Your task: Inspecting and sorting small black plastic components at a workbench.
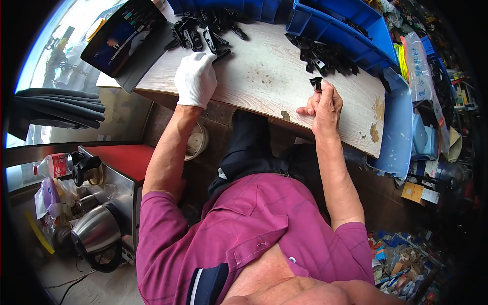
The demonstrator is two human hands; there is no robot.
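Note:
My left hand (195, 80), in a white knit glove, is at the table's near left with its fingers curled closed. A slim black plastic part (222, 54) lies against its fingertips; whether they grip it is hidden. Just beyond is a heap of similar black clip-like parts (192, 38). My bare right hand (325, 108) is over the table's right side, pinching a small black plastic piece (316, 82) between thumb and fingers. Past it, a second pile of black parts (325, 57) lies before a blue bin (340, 30).
A tablet (123, 38) leans on the wooden table (259, 71) at the left. Another blue bin (229, 7) stands at the back. A pale blue crate (396, 127) adjoins the right edge. A bucket (197, 141) sits below; a steel kettle (96, 229) is at lower left.

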